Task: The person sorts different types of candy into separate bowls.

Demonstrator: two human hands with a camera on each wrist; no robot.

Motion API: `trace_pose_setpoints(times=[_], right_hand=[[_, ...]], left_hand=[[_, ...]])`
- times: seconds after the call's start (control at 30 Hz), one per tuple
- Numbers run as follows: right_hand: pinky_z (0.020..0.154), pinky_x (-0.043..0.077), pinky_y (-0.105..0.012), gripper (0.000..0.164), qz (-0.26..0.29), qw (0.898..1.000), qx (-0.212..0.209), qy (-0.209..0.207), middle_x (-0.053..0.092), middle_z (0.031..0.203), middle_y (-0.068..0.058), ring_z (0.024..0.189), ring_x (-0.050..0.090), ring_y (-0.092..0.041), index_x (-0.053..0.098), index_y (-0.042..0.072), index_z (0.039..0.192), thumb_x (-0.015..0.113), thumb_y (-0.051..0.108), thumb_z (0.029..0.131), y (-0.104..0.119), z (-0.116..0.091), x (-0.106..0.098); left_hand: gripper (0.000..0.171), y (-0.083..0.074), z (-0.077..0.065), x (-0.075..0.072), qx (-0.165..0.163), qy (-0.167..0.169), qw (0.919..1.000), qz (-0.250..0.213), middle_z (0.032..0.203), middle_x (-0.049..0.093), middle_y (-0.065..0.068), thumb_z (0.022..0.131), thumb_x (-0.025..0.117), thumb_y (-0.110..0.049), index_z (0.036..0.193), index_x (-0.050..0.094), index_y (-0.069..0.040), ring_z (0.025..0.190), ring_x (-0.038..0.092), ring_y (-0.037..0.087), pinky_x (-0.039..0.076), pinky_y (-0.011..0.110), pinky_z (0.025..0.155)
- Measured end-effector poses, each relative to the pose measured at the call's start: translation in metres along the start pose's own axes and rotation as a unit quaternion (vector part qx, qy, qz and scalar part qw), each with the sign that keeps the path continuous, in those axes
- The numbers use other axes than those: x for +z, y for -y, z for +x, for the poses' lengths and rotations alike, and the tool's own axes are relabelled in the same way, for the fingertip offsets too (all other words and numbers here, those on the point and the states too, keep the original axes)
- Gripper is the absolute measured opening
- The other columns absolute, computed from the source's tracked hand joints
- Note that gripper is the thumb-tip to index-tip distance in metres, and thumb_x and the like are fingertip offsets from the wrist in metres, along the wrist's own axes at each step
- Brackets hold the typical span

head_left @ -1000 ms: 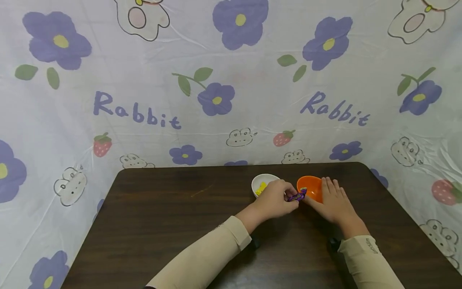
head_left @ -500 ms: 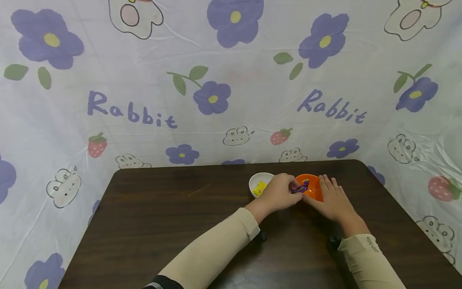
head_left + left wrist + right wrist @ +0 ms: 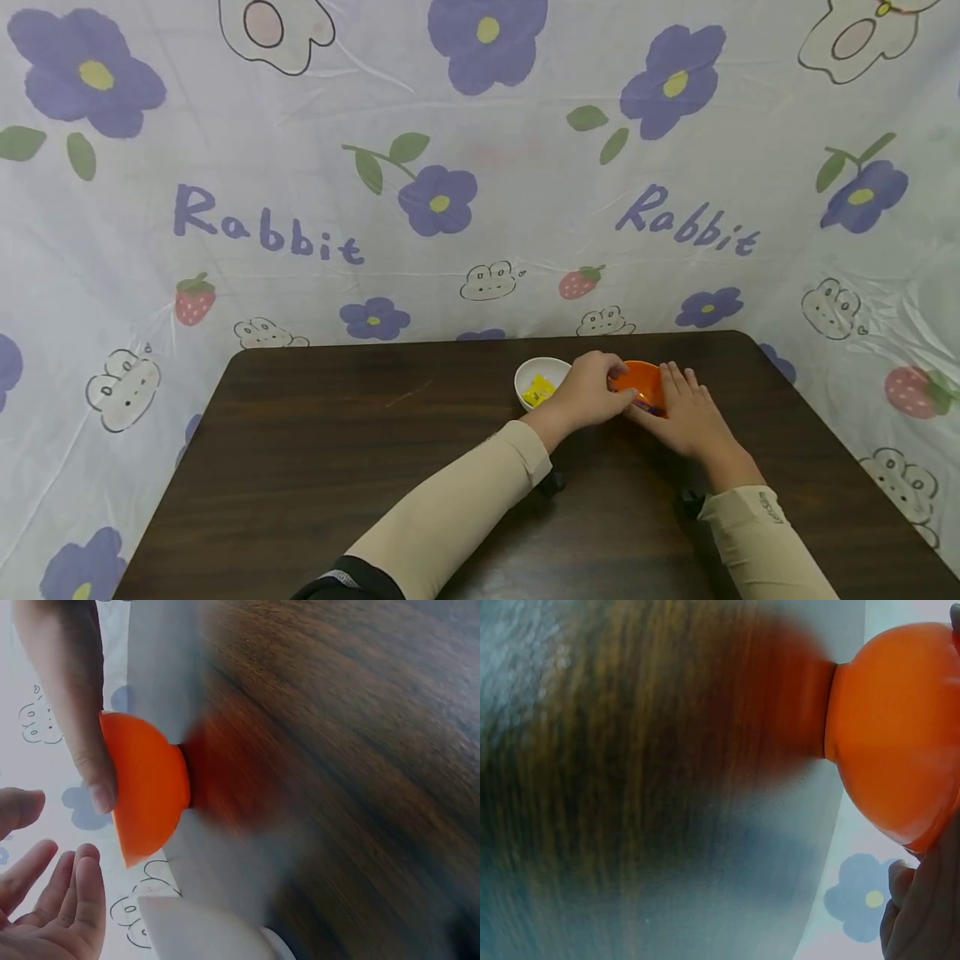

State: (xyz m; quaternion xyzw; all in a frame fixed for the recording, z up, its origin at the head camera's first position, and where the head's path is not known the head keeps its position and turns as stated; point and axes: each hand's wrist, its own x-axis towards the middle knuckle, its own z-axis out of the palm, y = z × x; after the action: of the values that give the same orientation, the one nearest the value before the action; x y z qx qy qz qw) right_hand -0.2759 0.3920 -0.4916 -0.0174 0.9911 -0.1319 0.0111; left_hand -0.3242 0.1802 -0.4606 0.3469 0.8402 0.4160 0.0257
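Observation:
My left hand (image 3: 591,390) is at the left side of the orange bowl (image 3: 150,787), its thumb and fingers apart with nothing between them in the left wrist view. A candy in a purple wrapper (image 3: 648,407) lies inside that bowl, partly hidden by my hands. Resting against the bowl's right side and near rim is my right hand (image 3: 693,421), fingers straight and thumb spread along the edge. Just left of the left hand stands a white bowl (image 3: 522,371) with yellow-wrapped candy (image 3: 537,390) in it. The right wrist view shows the orange bowl upright on its foot.
Both bowls stand near the back edge of a dark wooden table (image 3: 337,450). Behind it hangs a white curtain (image 3: 300,150) printed with flowers and rabbits. The two bowls are close together.
My left hand has moved right to the orange bowl and let go of the purple-wrapped candy, which now lies in it. My right hand has stayed at the bowl.

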Motion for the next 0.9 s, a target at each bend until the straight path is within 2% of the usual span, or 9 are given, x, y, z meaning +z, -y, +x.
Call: trace_pose_setpoints(times=[0.27,0.43,0.7,0.9], right_hand=[[0.125,0.009,-0.074,0.116,-0.006,1.000,-0.003,0.010,0.013,0.169,-0.041,0.155,0.011,-0.063,0.012,-0.015,0.163,0.045,0.076,0.099,0.007,0.000,-0.004],[0.125,0.008,-0.074,0.118,-0.005,1.000,0.002,0.009,0.012,0.169,-0.042,0.155,0.010,-0.063,0.010,-0.015,0.163,0.043,0.078,0.099,0.008,-0.001,-0.004],[0.124,0.008,-0.075,0.121,0.001,1.000,0.006,0.009,0.011,0.168,-0.042,0.155,0.010,-0.063,0.007,-0.015,0.163,0.043,0.080,0.097,0.007,0.000,-0.002],[0.124,0.009,-0.074,0.121,-0.001,1.000,0.004,0.008,0.012,0.168,-0.043,0.155,0.011,-0.064,0.007,-0.015,0.163,0.044,0.080,0.097,0.007,0.001,0.000]], left_hand=[[0.033,0.005,-0.013,-0.015,0.026,0.022,0.9994,0.000,0.119,0.071,0.013,0.099,0.074,-0.023,0.125,0.072,-0.003,0.102,0.066,0.018,0.050,0.012,0.085],[0.027,0.008,-0.022,-0.026,0.038,0.029,0.9988,0.011,0.113,0.070,0.008,0.099,0.074,-0.023,0.121,0.074,-0.006,0.099,0.064,0.013,0.049,0.012,0.084],[0.027,0.015,-0.042,-0.046,0.032,0.033,0.9987,0.024,0.119,0.071,0.010,0.100,0.072,-0.025,0.120,0.075,-0.007,0.103,0.070,0.017,0.054,0.017,0.089],[0.026,0.020,-0.061,-0.060,0.061,0.032,0.9969,0.039,0.114,0.075,0.010,0.098,0.074,-0.021,0.116,0.075,-0.003,0.099,0.071,0.017,0.054,0.015,0.087]])
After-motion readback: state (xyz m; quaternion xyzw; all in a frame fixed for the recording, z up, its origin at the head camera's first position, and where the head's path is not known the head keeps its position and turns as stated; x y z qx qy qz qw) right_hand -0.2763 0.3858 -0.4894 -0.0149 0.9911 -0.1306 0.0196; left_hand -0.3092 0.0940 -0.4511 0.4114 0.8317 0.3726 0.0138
